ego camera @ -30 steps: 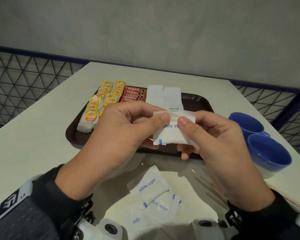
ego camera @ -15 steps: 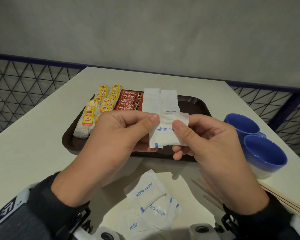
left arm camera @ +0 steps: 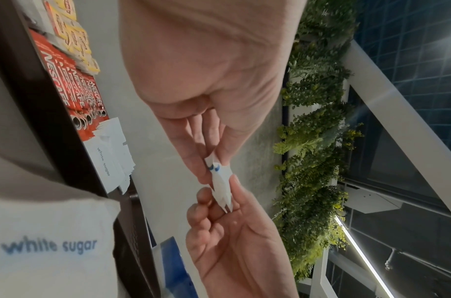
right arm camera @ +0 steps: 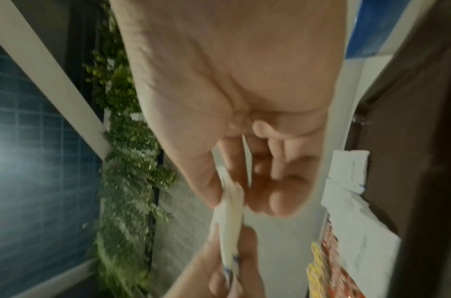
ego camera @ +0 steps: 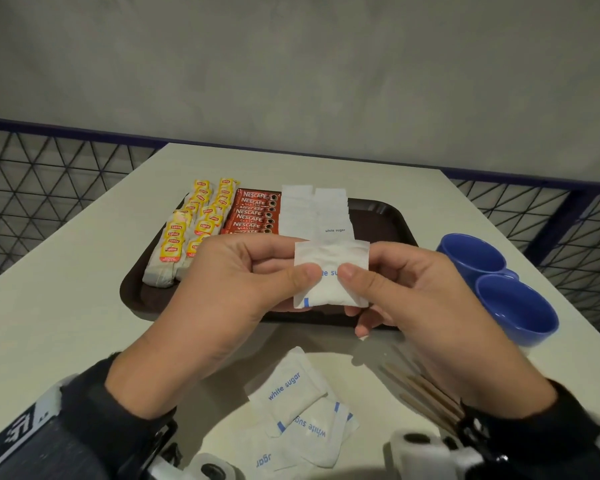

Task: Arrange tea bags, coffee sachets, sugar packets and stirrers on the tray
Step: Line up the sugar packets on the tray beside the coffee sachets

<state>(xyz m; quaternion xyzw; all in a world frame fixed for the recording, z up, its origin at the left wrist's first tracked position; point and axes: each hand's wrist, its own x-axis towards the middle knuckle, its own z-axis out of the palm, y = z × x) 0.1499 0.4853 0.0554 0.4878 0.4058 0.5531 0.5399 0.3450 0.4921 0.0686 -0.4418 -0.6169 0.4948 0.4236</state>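
Sugar, in a white paper packet [ego camera: 331,271] printed in blue, is pinched between thumb and fingers of the left hand [ego camera: 236,292] and the right hand [ego camera: 416,299], above the near edge of the dark brown plastic tray [ego camera: 378,211], where yellow-tagged tea bags [ego camera: 191,230], red coffee sachets [ego camera: 255,211] and white sugar packets [ego camera: 314,211] are lined up.

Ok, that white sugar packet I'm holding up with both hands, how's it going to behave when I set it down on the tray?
The sugar packet is probably floppy: it bulges low between the left hand and right hand, which pinch it. It likely lies flat without rolling, like those already on the tray. Its thin paper may slide off the overlapped row if nudged.
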